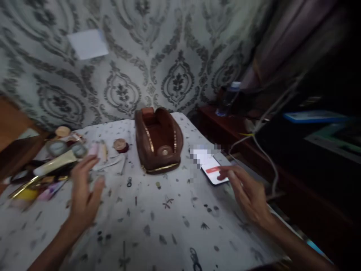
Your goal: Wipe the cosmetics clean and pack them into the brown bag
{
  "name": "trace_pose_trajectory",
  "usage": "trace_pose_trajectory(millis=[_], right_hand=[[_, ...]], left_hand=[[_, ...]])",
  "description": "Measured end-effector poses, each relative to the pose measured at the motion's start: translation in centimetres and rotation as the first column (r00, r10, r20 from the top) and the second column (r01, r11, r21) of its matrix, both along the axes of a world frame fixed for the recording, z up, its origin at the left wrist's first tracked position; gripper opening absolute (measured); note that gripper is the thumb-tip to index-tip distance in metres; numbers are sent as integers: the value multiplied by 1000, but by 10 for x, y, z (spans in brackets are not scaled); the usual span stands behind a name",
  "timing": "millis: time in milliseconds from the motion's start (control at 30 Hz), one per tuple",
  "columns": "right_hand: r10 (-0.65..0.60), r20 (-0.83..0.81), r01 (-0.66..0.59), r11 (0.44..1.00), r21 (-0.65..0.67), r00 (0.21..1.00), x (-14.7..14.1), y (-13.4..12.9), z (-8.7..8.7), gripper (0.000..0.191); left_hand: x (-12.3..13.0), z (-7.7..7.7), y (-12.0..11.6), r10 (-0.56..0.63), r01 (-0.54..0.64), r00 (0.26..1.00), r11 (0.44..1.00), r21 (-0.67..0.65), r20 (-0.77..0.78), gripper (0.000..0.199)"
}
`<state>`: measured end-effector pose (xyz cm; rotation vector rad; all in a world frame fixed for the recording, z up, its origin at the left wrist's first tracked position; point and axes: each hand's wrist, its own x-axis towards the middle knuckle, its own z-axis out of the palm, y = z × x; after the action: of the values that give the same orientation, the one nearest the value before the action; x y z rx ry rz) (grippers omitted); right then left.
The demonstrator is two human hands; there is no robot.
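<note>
My left hand is open above the cloth, fingers spread, beside a heap of cosmetics; it holds nothing. Nearest to it are a pale squeeze tube and a pink item. With a fingertip at its lit screen, my right hand is over a smartphone lying flat near the right edge; the hand grips nothing. Between the hands, toward the wall, a brown cosmetic bag stands unzipped, its reddish-brown inside showing. Just left of the bag sits a small round jar.
A patterned white cloth covers the surface. At the right, a plastic bottle stands on a dark red ledge, with white cables hanging near it. A brown box-like object is at far left. White paper is on the wall.
</note>
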<state>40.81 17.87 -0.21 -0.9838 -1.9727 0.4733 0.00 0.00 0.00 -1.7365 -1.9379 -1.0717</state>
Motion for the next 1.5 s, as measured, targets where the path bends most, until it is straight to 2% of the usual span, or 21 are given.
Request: trace_pose_trajectory(millis=[67,133,233,367,467,533,667,767,867,967,1133,1300,1500], right_hand=[[156,40,-158,987,38,987,-24,-12,8,27],[309,71,-313,949,49,948,-56,-21,11,25],[487,120,-494,869,32,865,-116,-31,11,23],[599,148,-604,797,-10,787,-199,-43,6,25],[611,165,-613,789,-42,774,-249,-57,-2,23],[584,199,-584,809,-65,787,-275,-66,-7,24],[377,226,-356,925,-132,898,-322,-62,-8,38],[216,206,-178,966,-189,955,-352,-38,-4,54],[101,163,-53,959,-280,981,-376,-15,-3,69],[60,120,-15,940,-341,991,-392,-2,-7,77],[73,98,-42,956,-292,992,-398,5,-20,57],[75,17,-65,936,-346,997,-393,4,-31,67],[149,-62,-161,918,-362,987,-389,-3,-29,89]], left_hand=[[0,-2,18,12,-16,999,998,-69,-47,34],[-3,-9,22,-28,9,992,988,-157,-119,28],[-13,-24,11,-78,42,988,968,-247,-137,26],[-26,-31,-7,-135,96,984,952,-290,-120,25],[-34,-33,-15,-174,143,979,958,-250,-106,23],[-38,-36,-18,-187,163,978,964,-209,-97,21],[-47,-45,-14,-221,208,969,971,-119,-109,20],[-54,-47,-9,-291,279,948,955,-103,-128,18],[-57,-45,-9,-336,326,933,941,-93,-132,18],[-57,-42,-11,-342,334,933,939,-86,-108,18],[-56,-45,-14,-370,367,926,929,-58,-69,19],[-53,-50,-13,-395,393,917,918,-46,-51,19],[-61,-52,-7,-441,441,890,897,-24,-112,19]])
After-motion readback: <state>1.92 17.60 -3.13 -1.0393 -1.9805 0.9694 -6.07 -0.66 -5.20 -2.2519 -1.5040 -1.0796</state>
